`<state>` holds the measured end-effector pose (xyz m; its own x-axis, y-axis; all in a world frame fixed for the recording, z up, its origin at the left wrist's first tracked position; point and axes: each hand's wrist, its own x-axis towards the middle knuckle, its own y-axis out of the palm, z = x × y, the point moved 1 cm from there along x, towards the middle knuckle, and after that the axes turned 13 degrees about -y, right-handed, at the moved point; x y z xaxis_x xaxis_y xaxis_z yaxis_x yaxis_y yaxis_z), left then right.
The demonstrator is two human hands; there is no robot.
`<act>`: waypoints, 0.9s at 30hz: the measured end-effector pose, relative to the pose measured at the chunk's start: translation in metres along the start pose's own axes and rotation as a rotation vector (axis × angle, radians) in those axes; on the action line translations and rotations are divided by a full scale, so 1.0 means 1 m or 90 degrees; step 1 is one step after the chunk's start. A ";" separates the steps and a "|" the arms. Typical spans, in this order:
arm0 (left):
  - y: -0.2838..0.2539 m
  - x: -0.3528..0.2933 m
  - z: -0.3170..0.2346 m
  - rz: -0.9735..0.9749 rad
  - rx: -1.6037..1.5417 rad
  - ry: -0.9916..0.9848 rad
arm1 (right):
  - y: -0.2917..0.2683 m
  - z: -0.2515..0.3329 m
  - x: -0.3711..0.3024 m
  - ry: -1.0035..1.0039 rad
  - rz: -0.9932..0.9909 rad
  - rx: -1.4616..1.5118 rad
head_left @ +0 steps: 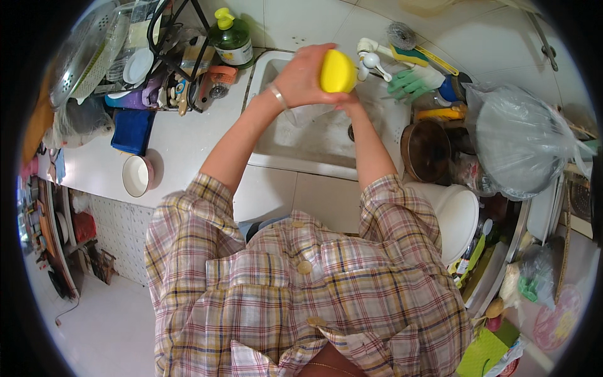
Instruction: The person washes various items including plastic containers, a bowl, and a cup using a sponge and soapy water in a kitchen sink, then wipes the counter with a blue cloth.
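Above the sink (301,156), my left hand (300,74) is closed around a bright yellow rounded thing (338,71), its fingers over the top edge. The yellow thing's kind cannot be told; it is smooth and one-coloured. My right hand (347,100) comes up to its underside, with most of its fingers hidden behind the yellow thing and the left hand. A clear band circles my left wrist. Something see-through shows just below the left hand, too faint to name. Right of the hands stands the white tap (372,61).
Behind the tap lie a sponge (409,55), a steel scourer (402,36) and a green glove (414,83). A brown pan (426,151) and a bagged round thing (521,141) crowd the right. Leftward are a soap bottle (231,39), blue cloth (132,131) and bowl (137,175).
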<state>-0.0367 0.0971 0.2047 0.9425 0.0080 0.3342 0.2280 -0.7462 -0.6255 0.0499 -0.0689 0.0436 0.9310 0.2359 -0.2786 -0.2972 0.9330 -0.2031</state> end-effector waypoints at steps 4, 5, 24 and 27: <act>0.036 0.048 -0.053 0.126 -0.018 0.184 | -0.031 -0.019 -0.014 0.062 -0.071 0.291; 0.041 0.053 -0.058 0.160 -0.025 0.196 | -0.029 -0.028 -0.023 0.099 -0.061 0.344; 0.051 0.049 -0.077 0.262 0.112 0.191 | -0.065 -0.142 -0.045 0.425 -0.135 0.736; 0.049 0.037 -0.071 0.212 0.058 0.150 | -0.067 -0.153 -0.075 0.478 -0.169 0.799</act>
<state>-0.0078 0.0137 0.2363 0.8890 -0.3841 0.2492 -0.0487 -0.6206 -0.7826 -0.0321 -0.1902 -0.0657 0.4867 0.1975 -0.8509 0.5959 0.6372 0.4888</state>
